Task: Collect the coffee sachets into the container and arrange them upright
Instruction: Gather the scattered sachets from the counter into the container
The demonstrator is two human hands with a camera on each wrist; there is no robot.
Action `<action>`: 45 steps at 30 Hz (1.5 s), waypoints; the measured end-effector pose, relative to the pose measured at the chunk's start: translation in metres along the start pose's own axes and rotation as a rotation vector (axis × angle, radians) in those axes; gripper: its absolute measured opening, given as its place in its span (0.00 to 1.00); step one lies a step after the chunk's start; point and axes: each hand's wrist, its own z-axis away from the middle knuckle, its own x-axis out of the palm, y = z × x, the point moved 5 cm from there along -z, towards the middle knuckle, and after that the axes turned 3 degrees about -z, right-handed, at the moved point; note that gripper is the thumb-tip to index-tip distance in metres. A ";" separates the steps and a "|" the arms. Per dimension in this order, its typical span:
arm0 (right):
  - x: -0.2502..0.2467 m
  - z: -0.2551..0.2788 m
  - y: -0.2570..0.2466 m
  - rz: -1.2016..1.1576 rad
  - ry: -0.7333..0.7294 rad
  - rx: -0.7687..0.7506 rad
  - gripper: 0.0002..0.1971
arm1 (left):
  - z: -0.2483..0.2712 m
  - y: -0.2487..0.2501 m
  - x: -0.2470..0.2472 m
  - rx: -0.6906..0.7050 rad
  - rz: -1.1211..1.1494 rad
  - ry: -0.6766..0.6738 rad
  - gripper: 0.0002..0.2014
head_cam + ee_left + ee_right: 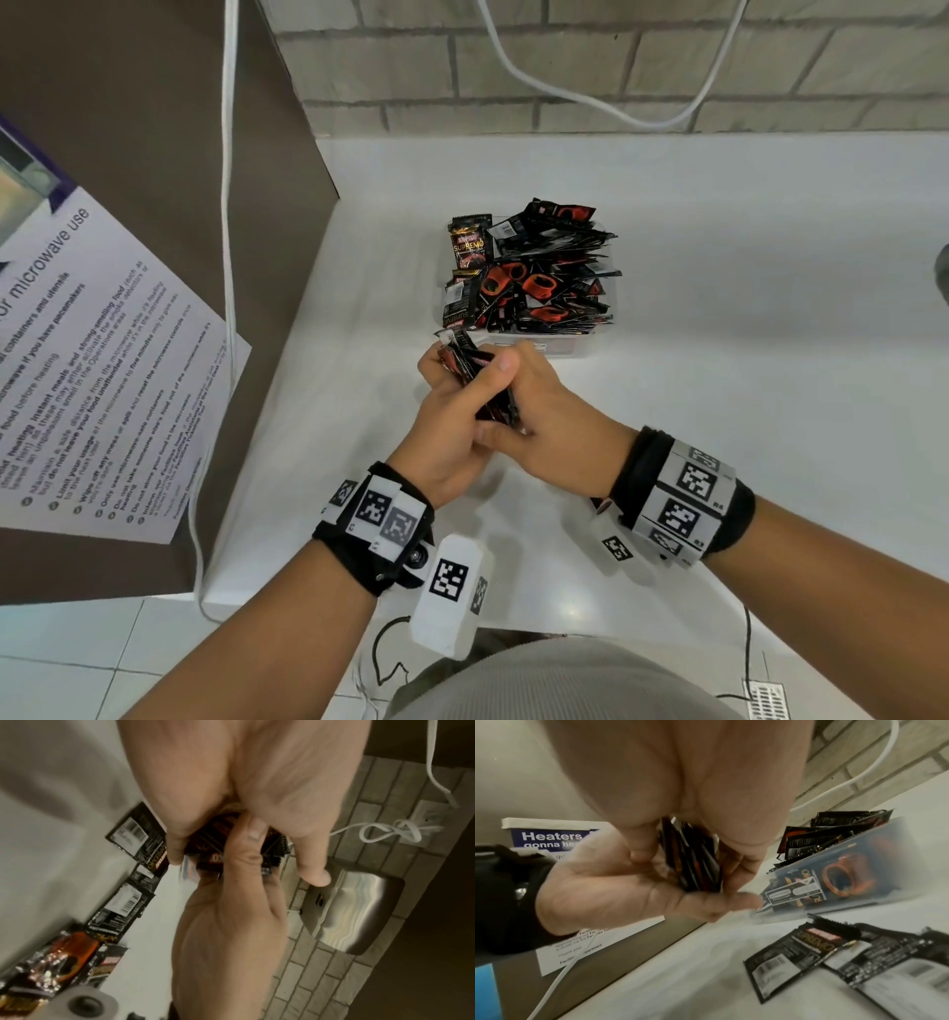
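Both hands hold one stack of black coffee sachets [464, 360] just in front of the container. My left hand [454, 406] grips it from the left, thumb over the top. My right hand [544, 406] pinches it from the right. The right wrist view shows the stack [695, 866] standing on edge between the two palms. The clear plastic container [560, 345] is heaped with black and orange sachets [544, 277] lying at mixed angles, a few upright at its left side. Loose sachets [808, 953] lie flat on the counter below my right wrist.
The white counter [719, 360] runs to a brick wall behind. A brown side panel with a microwave notice [102, 360] and a hanging white cable [228, 257] bounds the left. A steel wall unit [359, 912] and a paper roll [85, 1004] show in the left wrist view.
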 end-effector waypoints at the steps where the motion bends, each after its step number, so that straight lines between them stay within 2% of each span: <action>1: -0.002 -0.001 0.000 -0.031 0.038 0.009 0.24 | 0.000 0.001 0.004 -0.024 0.029 -0.034 0.29; 5: -0.021 -0.005 0.000 -0.185 0.254 0.084 0.23 | -0.001 0.012 0.014 -0.086 0.070 -0.183 0.28; 8: -0.043 -0.010 0.001 -0.240 0.326 0.110 0.20 | -0.008 0.021 0.016 -0.079 -0.084 -0.298 0.21; 11: -0.075 -0.019 0.009 -0.094 0.370 0.122 0.20 | -0.020 0.040 0.012 0.012 -0.436 -0.268 0.33; 13: -0.096 -0.026 0.014 0.013 0.370 0.077 0.23 | -0.033 0.054 0.004 0.133 -0.787 -0.180 0.45; 14: -0.105 -0.030 0.015 0.098 0.353 0.040 0.25 | -0.039 0.060 0.001 0.191 -0.935 -0.115 0.48; 16: -0.116 -0.036 0.022 0.252 0.298 -0.006 0.27 | -0.048 0.064 -0.004 0.326 -1.085 -0.025 0.48; 19: -0.116 -0.044 0.044 0.422 0.220 0.039 0.27 | -0.056 0.053 0.007 0.507 -1.220 -0.094 0.48; 22: -0.104 -0.046 0.066 0.552 0.147 0.155 0.24 | -0.067 0.031 0.017 0.545 -1.334 -0.172 0.49; 24: -0.101 -0.045 0.075 0.516 0.162 0.212 0.23 | -0.076 0.019 0.020 0.525 -1.419 -0.186 0.50; 29: -0.091 -0.045 0.080 0.561 0.143 0.207 0.39 | -0.085 0.005 0.021 0.506 -1.721 -0.159 0.50; 31: -0.089 -0.043 0.080 0.585 0.123 0.189 0.43 | -0.083 0.004 0.021 0.513 -1.717 -0.151 0.49; 33: -0.093 -0.039 0.075 0.548 0.142 0.169 0.45 | -0.078 0.011 0.021 0.543 -1.588 -0.131 0.47; 35: -0.104 -0.030 0.063 0.503 0.202 0.135 0.46 | -0.069 0.022 0.021 0.638 -1.474 -0.097 0.44; 37: -0.118 -0.015 0.048 0.463 0.293 0.109 0.42 | -0.052 0.034 0.020 0.755 -1.409 -0.078 0.39; 39: -0.130 0.009 0.041 0.420 0.365 0.133 0.33 | -0.034 0.039 0.017 0.802 -1.366 -0.099 0.30; 41: -0.133 0.034 0.049 0.375 0.295 0.208 0.23 | -0.022 0.031 0.007 0.723 -1.385 -0.146 0.20; 42: -0.130 0.046 0.057 0.344 0.179 0.282 0.20 | -0.020 0.023 0.001 0.655 -1.413 -0.182 0.16; 44: -0.113 0.073 0.075 0.324 -0.139 0.480 0.24 | -0.021 0.002 -0.009 0.522 -1.533 -0.243 0.14; 45: -0.103 0.088 0.083 0.346 -0.272 0.553 0.28 | -0.024 -0.008 -0.013 0.476 -1.623 -0.254 0.16</action>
